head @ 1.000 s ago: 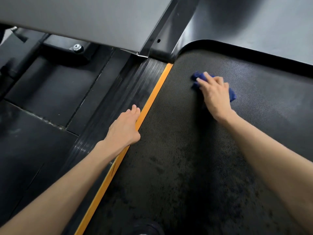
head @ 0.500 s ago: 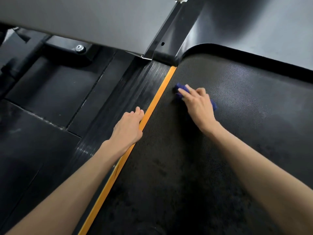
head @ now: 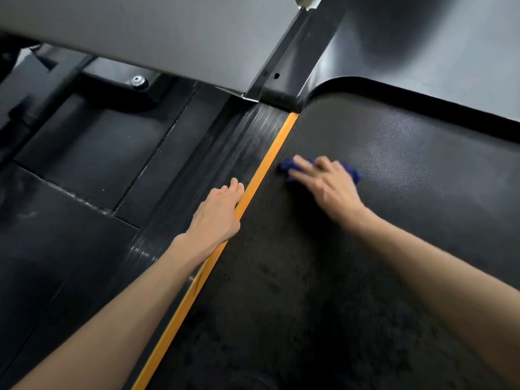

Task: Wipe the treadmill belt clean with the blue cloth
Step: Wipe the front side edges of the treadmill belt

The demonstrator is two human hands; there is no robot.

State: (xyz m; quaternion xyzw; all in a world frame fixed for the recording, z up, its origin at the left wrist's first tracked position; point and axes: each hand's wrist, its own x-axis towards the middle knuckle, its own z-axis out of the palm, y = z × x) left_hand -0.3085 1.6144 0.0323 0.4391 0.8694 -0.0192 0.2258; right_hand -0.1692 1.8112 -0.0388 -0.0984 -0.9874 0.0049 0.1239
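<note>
Right hand (head: 327, 190), fingers straight, presses bunched blue cloth (head: 284, 166) at left edge of treadmill belt (head: 394, 206), left hand (head: 215, 215) resting flat-fingered on side rail (head: 233, 153); unpinched, cloth could slip free.

Belt (head: 365, 277) right of edge strip (head: 269, 156). Cloth (head: 287, 166) on belt, just right of strip, under right hand (head: 329, 187). Left hand (head: 216, 212) on side rail (head: 225, 153), touching strip's left edge. Floor mats (head: 84, 164) further left.

The dark treadmill belt (head: 394, 220) carried a blue cloth (head: 285, 167), which lay just beside the orange strip (head: 277, 147) along its edge.
</note>
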